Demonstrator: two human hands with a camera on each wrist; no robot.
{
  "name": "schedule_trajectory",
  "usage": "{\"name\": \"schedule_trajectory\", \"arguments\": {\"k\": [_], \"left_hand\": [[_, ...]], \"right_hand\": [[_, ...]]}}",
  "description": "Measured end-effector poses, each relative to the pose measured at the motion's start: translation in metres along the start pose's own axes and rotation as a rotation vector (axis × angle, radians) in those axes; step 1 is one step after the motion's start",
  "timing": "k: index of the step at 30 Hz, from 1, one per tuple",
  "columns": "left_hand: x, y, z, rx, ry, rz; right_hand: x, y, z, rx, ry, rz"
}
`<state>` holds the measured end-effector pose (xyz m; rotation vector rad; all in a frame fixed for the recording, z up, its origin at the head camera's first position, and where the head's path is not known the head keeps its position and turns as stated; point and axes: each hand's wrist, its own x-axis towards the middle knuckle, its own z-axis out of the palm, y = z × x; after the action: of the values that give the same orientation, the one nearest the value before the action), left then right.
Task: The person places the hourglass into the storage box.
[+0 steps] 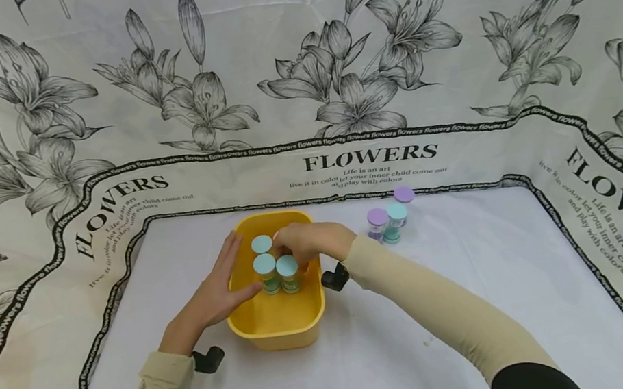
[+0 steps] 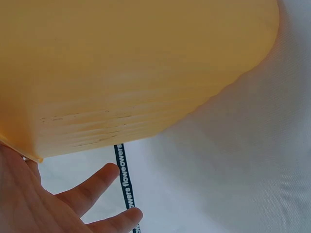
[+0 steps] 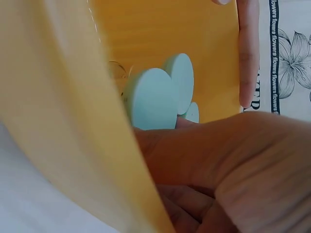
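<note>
A white tablecloth (image 1: 379,363) printed with grey lilies and "FLOWERS" lettering covers the table, and three jars (image 1: 390,217) with purple and teal lids stand clustered on it.

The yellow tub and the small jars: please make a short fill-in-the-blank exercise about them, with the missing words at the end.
1. The tub that holds the jars is coloured ____.
2. Inside the tub, the number of jars with light blue lids is ____.
3. The left hand rests open on the tub's ____ wall.
4. On the cloth to the right of the tub, the jars with purple lids number ____.

Missing words: yellow; three; left; two
</note>
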<state>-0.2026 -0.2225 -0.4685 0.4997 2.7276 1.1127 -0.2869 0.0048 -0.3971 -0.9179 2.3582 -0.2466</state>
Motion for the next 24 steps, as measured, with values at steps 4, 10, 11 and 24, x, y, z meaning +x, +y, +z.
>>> {"name": "schedule_trajectory", "arguments": {"k": [4,10,11,24], "left_hand": [[0.000,0.001,0.000,0.002,0.002,-0.002],[-0.001,0.002,0.000,0.005,0.003,-0.008],[-0.001,0.002,0.000,0.006,0.004,-0.007],[0.000,0.000,0.001,0.021,0.006,-0.006]], "right_hand": [[0.000,0.002,0.000,-0.008,0.007,-0.032],[-0.003,0.000,0.000,0.016,0.000,-0.005],[-0.004,-0.001,-0.001,0.014,-0.002,0.001],[-0.012,-0.002,-0.007,0.007,0.017,-0.006]]}}
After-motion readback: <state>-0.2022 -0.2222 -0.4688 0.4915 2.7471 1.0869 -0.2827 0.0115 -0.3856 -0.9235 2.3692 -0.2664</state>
